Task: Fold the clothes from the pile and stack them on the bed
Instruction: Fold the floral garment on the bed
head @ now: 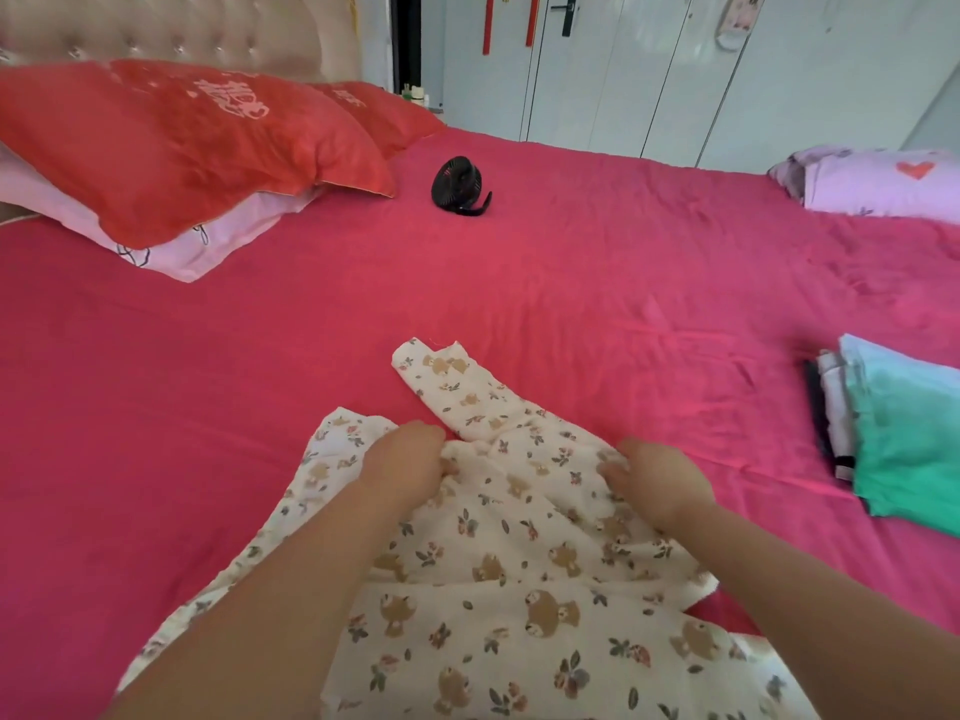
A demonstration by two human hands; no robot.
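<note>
Garment (493,569) lay on the near middle of the bed (571,283). It was cream cloth with a bear and flower print, partly spread, with one sleeve or leg running to the far side and another out to the left. Left hand (402,462) had its fingers curled into a bunch of cloth near where that far limb joined the body. Right hand (660,485) was just to the right, fingers also curled and pinching a ridge of the same cloth. Both hands were clamped on the garment, neither one idle.

Handling, as a judgement: thin, soft and light, with no stiffness, so it would sag and crease wherever unsupported. It was not fragile or slippery, though it might drag the sheet. Best holds would be seams, hems or corners, two points well apart, keeping the edge taut while folding over. The loose far limb would need tucking in first.

No box, basket or drawer showed. Stack (898,433) of folded pieces sat at the right edge, teal on top with white and dark layers beside it, well apart from the garment. The unfolded pile was out of view.

Also there: black fan (460,187) far middle, red pillows (182,142) far left, lilac bedding (883,184) far right, white wardrobe (649,70) behind.
</note>
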